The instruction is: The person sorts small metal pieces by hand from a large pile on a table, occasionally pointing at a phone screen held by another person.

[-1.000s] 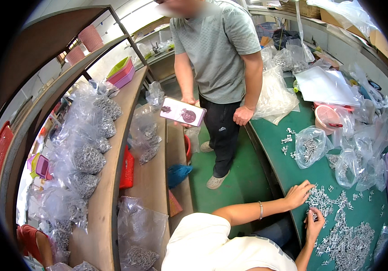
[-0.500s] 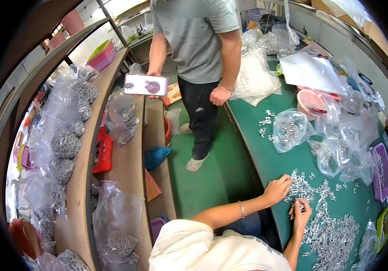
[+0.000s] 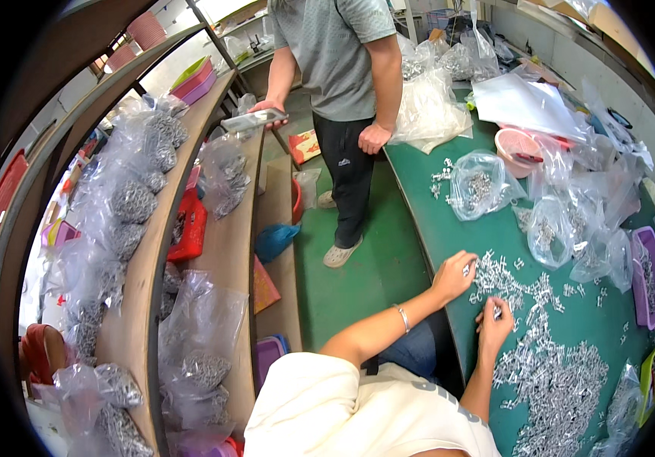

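Observation:
My left hand [image 3: 454, 277], with a bracelet on its wrist, is closed at the left edge of a pile of small silver metal parts [image 3: 544, 381] on the green table. A small silver metal part [image 3: 466, 269] shows at its fingertips. Nearer to me, my right hand [image 3: 494, 324] has its fingers curled around small silver metal parts [image 3: 497, 311]; how many it holds is hidden. Between and beyond the hands lie loose parts of the same kind, spread in a thinner patch.
Clear bags [image 3: 484, 185] of metal parts, a pink basket [image 3: 518, 150], a purple tray [image 3: 649, 279] and a green tray [image 3: 653, 381] sit on the table [image 3: 434, 217]. Shelves [image 3: 221, 251] with bagged parts stand left. Across the aisle, a person [image 3: 335, 76] holds a phone [image 3: 254, 119].
The view has shifted slightly. My left hand now shows a metal part at its fingertips; my right hand stays curled over parts. The standing person has tilted the phone flatter.

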`<act>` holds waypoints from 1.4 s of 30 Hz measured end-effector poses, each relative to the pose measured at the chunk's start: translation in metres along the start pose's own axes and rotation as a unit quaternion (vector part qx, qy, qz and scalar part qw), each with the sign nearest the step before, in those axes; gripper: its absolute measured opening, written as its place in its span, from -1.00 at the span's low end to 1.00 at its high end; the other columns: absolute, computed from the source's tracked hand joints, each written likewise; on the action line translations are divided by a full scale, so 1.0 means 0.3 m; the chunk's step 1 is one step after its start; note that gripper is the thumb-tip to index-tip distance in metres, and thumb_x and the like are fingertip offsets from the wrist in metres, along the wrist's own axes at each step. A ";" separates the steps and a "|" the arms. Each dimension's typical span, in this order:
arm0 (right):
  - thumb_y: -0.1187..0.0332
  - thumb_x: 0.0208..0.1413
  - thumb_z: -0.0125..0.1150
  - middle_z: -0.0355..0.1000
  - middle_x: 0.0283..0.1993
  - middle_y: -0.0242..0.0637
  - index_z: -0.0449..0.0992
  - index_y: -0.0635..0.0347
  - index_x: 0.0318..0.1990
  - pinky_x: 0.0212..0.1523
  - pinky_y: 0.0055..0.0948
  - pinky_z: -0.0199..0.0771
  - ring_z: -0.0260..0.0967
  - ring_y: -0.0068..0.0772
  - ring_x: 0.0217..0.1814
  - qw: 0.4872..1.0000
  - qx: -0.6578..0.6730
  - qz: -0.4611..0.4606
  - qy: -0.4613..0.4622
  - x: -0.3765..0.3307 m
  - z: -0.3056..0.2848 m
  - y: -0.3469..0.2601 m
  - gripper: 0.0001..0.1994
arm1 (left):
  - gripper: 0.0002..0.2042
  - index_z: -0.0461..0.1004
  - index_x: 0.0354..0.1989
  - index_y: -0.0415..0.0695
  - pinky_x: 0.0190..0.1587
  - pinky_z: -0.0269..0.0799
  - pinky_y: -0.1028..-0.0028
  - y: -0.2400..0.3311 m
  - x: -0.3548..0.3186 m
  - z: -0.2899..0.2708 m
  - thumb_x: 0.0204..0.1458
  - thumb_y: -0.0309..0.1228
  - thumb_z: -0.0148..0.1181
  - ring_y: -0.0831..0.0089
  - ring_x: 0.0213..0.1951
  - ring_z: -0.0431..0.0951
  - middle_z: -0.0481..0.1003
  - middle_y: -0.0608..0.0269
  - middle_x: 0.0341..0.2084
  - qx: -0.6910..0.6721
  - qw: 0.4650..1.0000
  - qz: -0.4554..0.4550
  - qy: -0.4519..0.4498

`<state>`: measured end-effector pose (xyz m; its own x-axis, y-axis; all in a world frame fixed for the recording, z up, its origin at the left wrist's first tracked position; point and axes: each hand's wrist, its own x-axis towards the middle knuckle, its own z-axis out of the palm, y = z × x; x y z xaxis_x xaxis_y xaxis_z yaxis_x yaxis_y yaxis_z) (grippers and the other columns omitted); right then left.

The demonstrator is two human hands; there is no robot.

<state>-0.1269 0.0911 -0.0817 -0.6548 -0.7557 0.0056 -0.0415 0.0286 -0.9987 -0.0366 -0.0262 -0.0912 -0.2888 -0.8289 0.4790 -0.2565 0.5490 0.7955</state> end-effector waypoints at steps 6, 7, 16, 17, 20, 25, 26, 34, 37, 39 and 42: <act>0.40 0.01 0.09 0.28 -0.73 -0.37 0.45 0.31 -0.39 -0.71 -0.59 0.10 0.16 -0.64 -0.77 0.998 -0.046 -0.027 0.015 0.008 0.030 0.020 -0.87 | -0.86 0.44 -0.37 -0.26 -0.31 0.38 0.35 -0.011 0.002 -0.003 -0.15 -0.56 0.04 0.13 -0.39 0.47 0.45 0.01 -0.46 0.013 1.000 -0.015 0.012; 0.40 0.01 0.09 0.28 -0.73 -0.36 0.45 0.31 -0.38 -0.71 -0.58 0.12 0.17 -0.63 -0.77 0.997 -0.062 -0.036 0.015 0.019 0.024 0.037 -0.87 | -0.86 0.44 -0.37 -0.26 -0.30 0.38 0.34 -0.021 0.005 0.009 -0.15 -0.56 0.04 0.13 -0.38 0.48 0.45 0.00 -0.45 0.019 1.000 0.000 0.021; 0.34 0.04 0.10 0.34 -0.59 -0.35 0.44 0.28 -0.28 -0.82 -0.67 0.04 0.16 -0.67 -0.75 0.999 -0.033 -0.037 -0.012 0.064 0.021 0.106 -0.81 | -0.88 0.45 -0.43 -0.27 -0.25 0.39 0.29 -0.018 -0.006 0.016 -0.15 -0.53 0.03 0.04 -0.33 0.46 0.46 -0.04 -0.42 0.036 0.998 -0.006 0.044; 0.33 0.04 0.09 0.34 -0.57 -0.35 0.44 0.29 -0.26 -0.83 -0.67 0.04 0.17 -0.67 -0.74 0.999 -0.039 -0.030 -0.012 0.067 0.016 0.105 -0.80 | -0.88 0.45 -0.43 -0.27 -0.24 0.39 0.29 -0.018 -0.002 0.018 -0.16 -0.53 0.03 0.03 -0.32 0.46 0.46 -0.05 -0.42 0.032 0.999 -0.006 0.040; 0.32 0.05 0.08 0.31 -0.61 -0.39 0.44 0.28 -0.24 -0.82 -0.70 0.03 0.14 -0.70 -0.73 0.997 -0.061 -0.042 -0.016 0.069 0.006 0.117 -0.79 | -0.87 0.45 -0.42 -0.26 -0.24 0.38 0.27 -0.033 -0.023 0.024 -0.18 -0.53 0.04 0.04 -0.33 0.45 0.45 -0.03 -0.43 0.039 0.998 -0.009 0.042; 0.30 0.07 0.07 0.27 -0.65 -0.42 0.43 0.26 -0.24 -0.80 -0.71 0.02 0.09 -0.73 -0.74 0.997 -0.059 -0.039 -0.014 0.063 0.000 0.086 -0.79 | -0.87 0.42 -0.41 -0.25 -0.29 0.36 0.23 -0.032 -0.010 0.034 -0.18 -0.53 0.01 0.04 -0.36 0.43 0.43 0.01 -0.44 0.015 1.000 -0.014 0.006; 0.30 0.07 0.07 0.27 -0.64 -0.42 0.43 0.26 -0.24 -0.79 -0.71 0.02 0.09 -0.73 -0.73 0.997 -0.064 -0.037 -0.017 0.058 -0.001 0.082 -0.79 | -0.87 0.42 -0.41 -0.25 -0.29 0.36 0.23 -0.026 -0.012 0.026 -0.18 -0.53 0.01 0.04 -0.36 0.43 0.43 0.01 -0.44 0.015 1.000 -0.019 0.006; 0.31 0.08 0.07 0.28 -0.61 -0.42 0.41 0.28 -0.23 -0.73 -0.73 0.04 0.09 -0.75 -0.69 0.998 -0.045 0.002 -0.041 0.051 -0.020 0.065 -0.79 | -0.87 0.42 -0.42 -0.26 -0.32 0.37 0.20 -0.039 -0.019 0.025 -0.18 -0.52 0.02 0.03 -0.39 0.44 0.43 0.00 -0.47 0.007 0.999 -0.021 0.030; 0.30 0.07 0.08 0.29 -0.62 -0.41 0.42 0.29 -0.23 -0.73 -0.73 0.02 0.09 -0.75 -0.69 0.998 -0.047 -0.004 -0.034 0.049 -0.019 0.063 -0.78 | -0.88 0.42 -0.42 -0.24 -0.35 0.36 0.20 -0.033 -0.021 0.032 -0.18 -0.51 0.04 0.04 -0.42 0.44 0.44 0.02 -0.50 0.004 0.999 -0.020 0.048; 0.28 0.06 0.09 0.28 -0.63 -0.40 0.42 0.28 -0.23 -0.73 -0.72 0.01 0.08 -0.74 -0.70 0.998 -0.061 -0.025 -0.017 0.035 0.003 0.042 -0.77 | -0.88 0.42 -0.42 -0.23 -0.35 0.37 0.20 -0.037 -0.020 0.027 -0.17 -0.52 0.03 0.04 -0.43 0.44 0.43 0.02 -0.50 -0.012 0.998 -0.031 0.051; 0.27 0.06 0.09 0.29 -0.63 -0.39 0.43 0.28 -0.24 -0.72 -0.72 0.02 0.08 -0.74 -0.70 0.996 -0.075 -0.032 -0.023 0.028 0.004 0.036 -0.76 | -0.88 0.41 -0.43 -0.26 -0.39 0.36 0.20 -0.032 -0.017 0.016 -0.18 -0.55 0.01 0.04 -0.46 0.45 0.44 0.01 -0.53 -0.019 0.997 -0.025 0.072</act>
<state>-0.1320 0.0842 -0.0925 -0.6120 -0.7882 0.0640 -0.1967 0.0734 -0.9777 -0.0373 -0.0266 -0.1030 -0.1405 -0.8635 0.4844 -0.2318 0.5043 0.8318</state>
